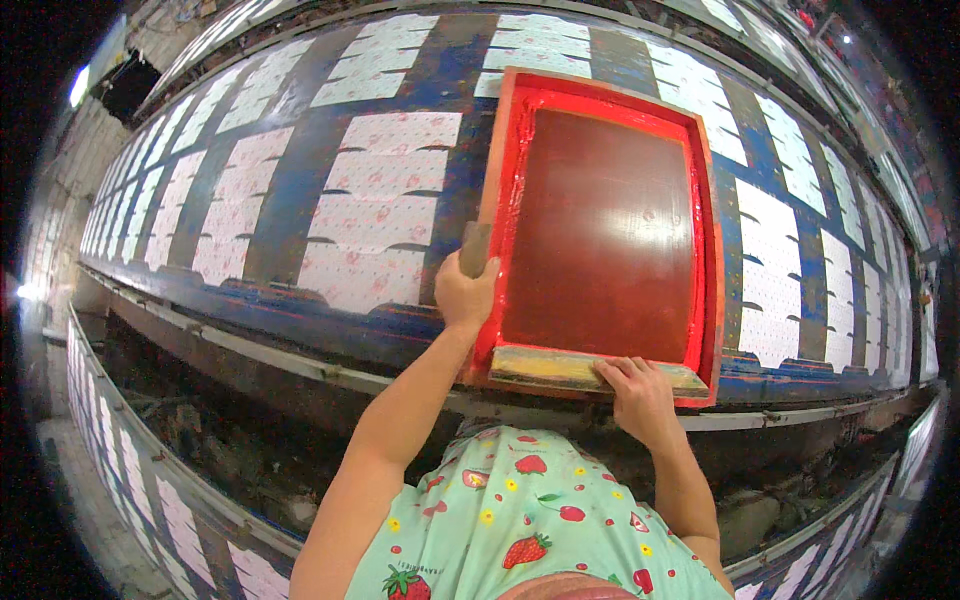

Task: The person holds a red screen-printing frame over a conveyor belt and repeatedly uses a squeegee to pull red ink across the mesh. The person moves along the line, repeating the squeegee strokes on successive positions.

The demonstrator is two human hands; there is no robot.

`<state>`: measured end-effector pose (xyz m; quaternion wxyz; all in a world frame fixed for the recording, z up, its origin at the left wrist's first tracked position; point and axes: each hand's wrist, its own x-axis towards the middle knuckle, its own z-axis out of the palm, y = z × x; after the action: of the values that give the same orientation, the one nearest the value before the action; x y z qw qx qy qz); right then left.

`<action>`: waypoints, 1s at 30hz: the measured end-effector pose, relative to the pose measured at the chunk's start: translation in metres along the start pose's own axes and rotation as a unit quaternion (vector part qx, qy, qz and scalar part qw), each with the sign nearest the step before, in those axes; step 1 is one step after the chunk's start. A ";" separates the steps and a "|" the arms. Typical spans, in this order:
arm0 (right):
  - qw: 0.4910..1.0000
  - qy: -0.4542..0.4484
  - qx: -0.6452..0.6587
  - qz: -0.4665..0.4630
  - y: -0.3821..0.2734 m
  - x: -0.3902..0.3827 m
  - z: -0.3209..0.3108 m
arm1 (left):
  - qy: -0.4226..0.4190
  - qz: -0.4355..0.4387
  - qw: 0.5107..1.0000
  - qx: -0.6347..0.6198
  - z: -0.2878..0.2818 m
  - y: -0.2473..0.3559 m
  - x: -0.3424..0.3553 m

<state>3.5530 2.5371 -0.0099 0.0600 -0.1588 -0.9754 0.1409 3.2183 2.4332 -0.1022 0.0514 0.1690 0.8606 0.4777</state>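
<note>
A red-edged screen printing frame [713,230] lies flat on the long table in front of me. Its dark reddish-brown mesh [608,220] shines, and wet-looking red colour borders it. My left hand [466,296] is closed around a short wooden handle [475,249] at the frame's left side. Along the near inner edge of the frame rests a long wooden squeegee [545,370], stained yellowish. My right hand [643,398] grips it right of its middle, fingers over the top. The squeegee's lower edge is hidden.
White cut pieces with a faint reddish print [375,210] lie in rows left of the frame. To its right are white pieces with small dots [768,270]. The blue-stained table [265,305] ends at a metal rail [290,360] before me. Another table [120,450] stands behind, lower left.
</note>
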 end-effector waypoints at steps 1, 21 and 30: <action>1.000 -0.008 -0.006 0.001 -0.005 0.008 0.000 | 0.004 0.008 1.000 -0.010 0.000 -0.002 0.000; 0.991 0.090 -0.084 0.056 0.001 0.014 0.037 | 0.008 0.063 0.988 -0.137 0.002 -0.013 -0.002; 0.980 0.172 -0.100 0.008 0.123 0.176 0.030 | 0.000 0.031 0.995 -0.094 0.000 -0.010 -0.003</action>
<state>3.4182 2.6986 -0.0618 0.2097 -0.1936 -0.9583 0.0141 3.2189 2.4274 -0.1107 0.0527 0.1900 0.8062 0.5578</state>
